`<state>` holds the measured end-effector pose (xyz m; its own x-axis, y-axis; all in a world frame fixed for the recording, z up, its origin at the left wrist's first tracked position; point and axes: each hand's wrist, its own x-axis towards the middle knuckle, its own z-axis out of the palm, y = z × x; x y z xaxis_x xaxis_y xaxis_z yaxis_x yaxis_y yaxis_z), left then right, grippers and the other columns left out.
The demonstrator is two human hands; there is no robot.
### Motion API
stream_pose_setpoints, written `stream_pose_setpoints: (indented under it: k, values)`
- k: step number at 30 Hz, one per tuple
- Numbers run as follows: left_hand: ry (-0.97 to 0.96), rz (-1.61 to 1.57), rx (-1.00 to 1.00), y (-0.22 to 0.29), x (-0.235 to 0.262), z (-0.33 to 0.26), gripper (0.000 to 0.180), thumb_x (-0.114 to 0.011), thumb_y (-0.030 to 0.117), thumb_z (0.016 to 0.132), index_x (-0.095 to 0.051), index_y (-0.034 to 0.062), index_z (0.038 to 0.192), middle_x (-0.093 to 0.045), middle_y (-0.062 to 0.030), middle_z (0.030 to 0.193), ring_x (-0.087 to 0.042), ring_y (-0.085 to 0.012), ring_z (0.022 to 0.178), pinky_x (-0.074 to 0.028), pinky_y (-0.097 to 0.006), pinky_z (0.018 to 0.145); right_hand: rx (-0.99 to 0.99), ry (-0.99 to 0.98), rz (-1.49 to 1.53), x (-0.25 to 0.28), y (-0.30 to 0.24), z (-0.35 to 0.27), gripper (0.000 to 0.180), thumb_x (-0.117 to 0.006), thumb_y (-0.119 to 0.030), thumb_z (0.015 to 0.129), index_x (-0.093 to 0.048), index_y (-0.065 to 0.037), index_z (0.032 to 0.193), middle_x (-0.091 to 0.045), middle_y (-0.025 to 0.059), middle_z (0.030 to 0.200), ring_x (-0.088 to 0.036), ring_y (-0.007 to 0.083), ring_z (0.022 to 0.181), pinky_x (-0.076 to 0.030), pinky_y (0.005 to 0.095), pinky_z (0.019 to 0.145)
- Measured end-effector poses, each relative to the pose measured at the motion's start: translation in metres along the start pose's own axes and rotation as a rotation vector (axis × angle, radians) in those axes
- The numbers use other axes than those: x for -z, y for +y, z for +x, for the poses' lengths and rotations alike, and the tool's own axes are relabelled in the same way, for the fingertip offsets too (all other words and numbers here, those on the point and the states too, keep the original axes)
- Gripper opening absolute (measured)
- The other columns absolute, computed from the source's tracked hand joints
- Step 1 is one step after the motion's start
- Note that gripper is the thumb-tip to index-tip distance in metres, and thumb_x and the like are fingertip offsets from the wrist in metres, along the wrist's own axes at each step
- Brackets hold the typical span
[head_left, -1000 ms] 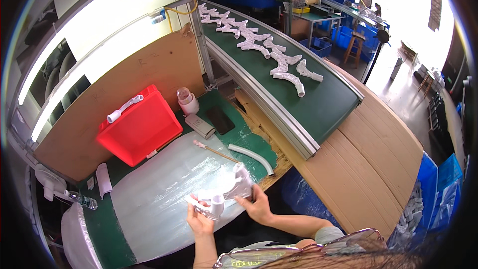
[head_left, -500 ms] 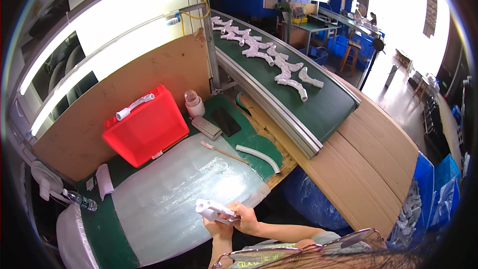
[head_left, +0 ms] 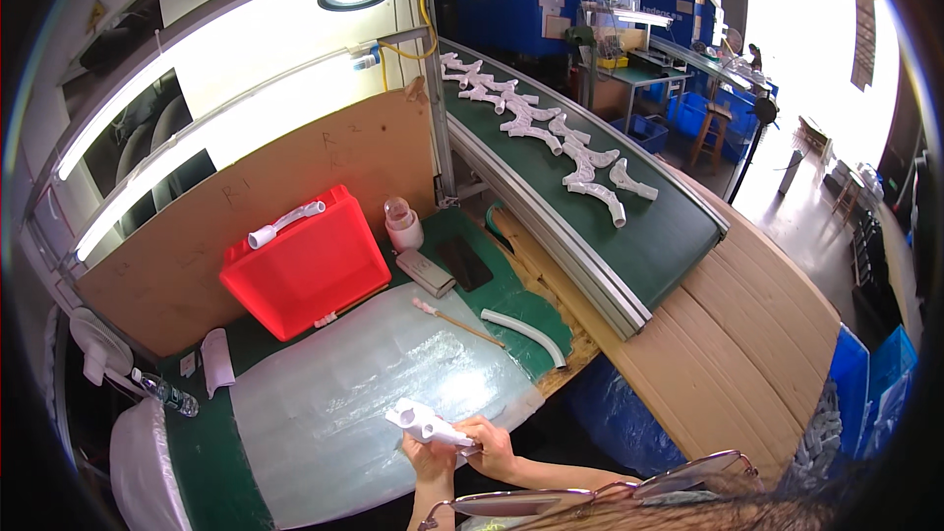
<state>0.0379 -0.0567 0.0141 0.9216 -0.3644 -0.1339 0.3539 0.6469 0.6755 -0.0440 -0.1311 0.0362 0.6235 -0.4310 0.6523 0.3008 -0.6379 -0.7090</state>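
Note:
A white plastic pipe fitting (head_left: pixel 423 422) is held low over the near edge of a clear plastic sheet (head_left: pixel 364 383) on the green bench. My left hand (head_left: pixel 430 457) grips it from below, and my right hand (head_left: pixel 489 442) holds its right end. Both forearms come up from the lower edge. A curved white tube (head_left: pixel 526 333) and a thin wooden stick (head_left: pixel 454 321) lie on the bench beyond the hands.
A red case (head_left: pixel 307 273) with a white handle stands at the back left. A green conveyor belt (head_left: pixel 639 236) carrying several white fittings (head_left: pixel 580 162) runs along the right. A small jar (head_left: pixel 403 226), a grey box (head_left: pixel 425 272) and a dark phone (head_left: pixel 464 264) sit behind the sheet.
The hands have drawn the white fitting down toward the near edge of the sheet. It was turned from upright to lying sideways in my grip.

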Motion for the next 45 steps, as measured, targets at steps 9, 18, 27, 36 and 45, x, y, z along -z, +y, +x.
stream_pose_setpoints:
  k: [9,18,27,36,45]
  values:
    - [-0.057,-0.402,0.372,0.008,-0.017,0.013,0.033,-0.052,0.026,0.086,-0.049,0.0031,0.108,-0.058,-0.0133,0.09,-0.059,-0.0245,0.083,-0.051,-0.04,0.071,0.074,0.015,-0.099,0.008,0.008,0.013,0.029,-0.067,0.006,0.063,-0.057,-0.006,0.088,-0.062,0.0107,0.087,-0.064,0.0237,0.071,-0.051,0.0285,0.053]
    - [-0.049,-0.312,0.42,0.026,-0.007,0.011,0.033,-0.055,0.025,0.087,-0.046,0.011,0.116,-0.055,-0.008,0.097,-0.057,-0.0194,0.088,-0.051,-0.039,0.071,0.035,-0.09,0.079,0.013,0.007,-0.001,0.033,-0.065,0.008,0.064,-0.06,-0.007,0.092,-0.06,0.0084,0.095,-0.061,0.0154,0.066,-0.048,0.0244,0.054]
    - [-0.103,0.301,0.053,0.048,-0.034,0.014,0.042,-0.062,-0.004,0.076,-0.05,-0.0018,0.116,-0.059,-0.0094,0.1,-0.059,-0.0167,0.088,-0.05,-0.03,0.077,-0.672,-0.166,0.246,0.06,0.015,0.032,0.019,-0.061,-0.006,0.08,-0.06,-0.004,0.099,-0.058,0.0003,0.09,-0.047,0.0029,0.072,-0.038,0.0169,0.059]
    - [-0.417,0.786,-0.258,0.053,-0.041,-0.006,0.06,-0.07,0.001,0.07,-0.045,-0.0012,0.125,-0.057,-0.011,0.109,-0.057,-0.0157,0.096,-0.047,-0.027,0.08,-0.359,-0.449,0.331,0.048,-0.019,0.093,0.056,-0.075,-0.012,0.07,-0.051,-0.003,0.119,-0.053,0.0081,0.11,-0.042,0.0044,0.06,-0.034,0.0178,0.05]
    - [-0.444,0.794,-0.216,0.057,-0.032,-0.017,0.06,-0.071,0.0,0.067,-0.048,0.0002,0.123,-0.056,-0.0128,0.11,-0.057,-0.0211,0.1,-0.046,-0.03,0.085,-0.352,-0.615,0.449,0.034,-0.007,0.082,0.037,-0.072,-0.005,0.071,-0.058,-0.002,0.106,-0.059,0.0059,0.099,-0.053,0.0102,0.079,-0.04,0.0199,0.058]
